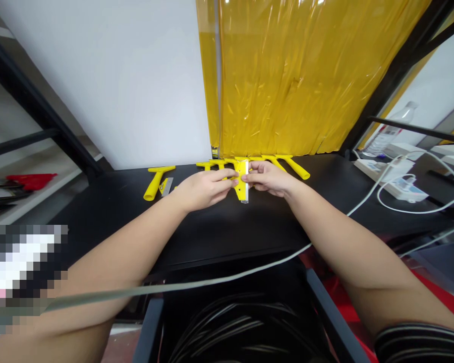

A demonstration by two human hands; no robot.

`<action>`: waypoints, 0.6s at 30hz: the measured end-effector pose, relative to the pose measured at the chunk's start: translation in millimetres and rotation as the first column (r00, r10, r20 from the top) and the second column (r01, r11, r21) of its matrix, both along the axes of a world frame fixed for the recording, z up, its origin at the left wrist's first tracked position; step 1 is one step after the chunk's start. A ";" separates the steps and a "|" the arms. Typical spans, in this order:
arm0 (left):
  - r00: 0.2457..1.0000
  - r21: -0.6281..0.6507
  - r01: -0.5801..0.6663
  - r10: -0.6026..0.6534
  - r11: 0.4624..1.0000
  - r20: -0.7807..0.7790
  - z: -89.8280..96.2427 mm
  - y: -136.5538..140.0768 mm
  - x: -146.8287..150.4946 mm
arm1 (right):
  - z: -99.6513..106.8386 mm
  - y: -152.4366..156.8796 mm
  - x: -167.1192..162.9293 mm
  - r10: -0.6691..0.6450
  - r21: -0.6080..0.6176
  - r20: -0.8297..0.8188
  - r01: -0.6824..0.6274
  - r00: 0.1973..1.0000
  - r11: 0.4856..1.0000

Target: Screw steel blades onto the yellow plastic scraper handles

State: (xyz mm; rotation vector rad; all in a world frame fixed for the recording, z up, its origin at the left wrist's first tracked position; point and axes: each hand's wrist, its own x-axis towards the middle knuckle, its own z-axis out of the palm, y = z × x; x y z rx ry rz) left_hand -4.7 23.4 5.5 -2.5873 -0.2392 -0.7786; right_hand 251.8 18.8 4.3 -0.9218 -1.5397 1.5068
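Yellow scraper well behind table's front edge

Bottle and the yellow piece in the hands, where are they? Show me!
Bottle [386, 135]: head view, on its side.
Yellow piece [242, 186]: head view, on its flat yellow face.

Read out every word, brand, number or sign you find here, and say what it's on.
No text is legible.
Clear bottle: label too blurred to read.
White power strip: any markings too small to read.
Held yellow scraper: no lettering visible.
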 end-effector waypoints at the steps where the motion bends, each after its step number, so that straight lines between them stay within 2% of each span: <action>1: 1.000 0.009 0.004 -0.004 1.000 -0.001 0.0 -0.2 0.0 | -0.1 -0.8 -0.5 0.019 0.000 0.014 -0.019 1.000 1.000; 10: 0.999 0.034 -0.018 0.019 0.999 -0.029 -0.6 -2.6 0.8 | 0.2 -2.6 -0.9 0.061 0.052 0.020 -0.062 0.998 0.997; 13: 1.000 -0.008 0.008 -0.008 1.000 -0.026 1.3 -2.5 0.4 | -0.5 -2.1 -2.3 0.040 0.062 0.022 -0.041 0.999 0.997; 16: 0.999 -0.063 -0.006 0.009 0.998 0.039 8.4 1.5 -9.1 | -2.8 0.6 -1.0 -0.035 0.145 0.024 0.031 0.999 0.989; 18: 0.988 -0.115 -0.053 0.068 0.992 0.135 15.5 7.1 -21.6 | -4.7 2.8 1.7 -0.077 0.230 0.077 0.058 0.994 0.972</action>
